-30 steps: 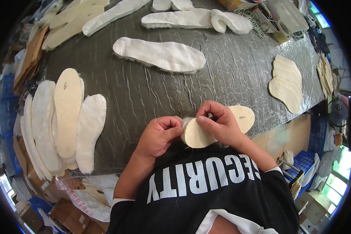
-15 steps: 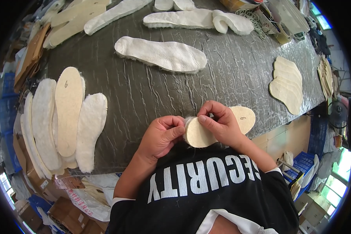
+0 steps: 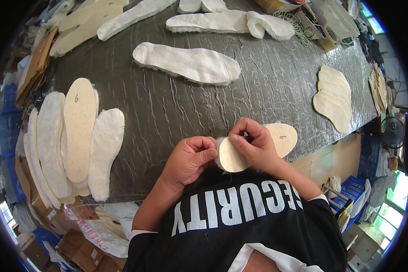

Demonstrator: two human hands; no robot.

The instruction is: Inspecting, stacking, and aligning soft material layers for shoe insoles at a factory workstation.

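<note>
A tan insole (image 3: pixel 258 147) with a fleecy white lining lies across the near edge of the dark grey table (image 3: pixel 167 104), smooth side up. My right hand (image 3: pixel 254 143) rests on its middle and pinches it between thumb and fingers. My left hand (image 3: pixel 190 158) is curled beside the insole's rounded heel end, thumb pressed against the fleece edge. Both hands sit close to my chest.
One fleecy insole (image 3: pixel 186 63) lies in the table's middle, more (image 3: pixel 231 20) at the far edge. A fanned pile of insoles (image 3: pixel 72 136) sits at the left, a stack of tan ones (image 3: pixel 333 97) at the right. Cardboard boxes (image 3: pixel 77 247) and blue crates (image 3: pixel 349 190) stand around the table.
Almost nothing differs. My fingers have shifted slightly on the insole; both hands stay at the same spot.
</note>
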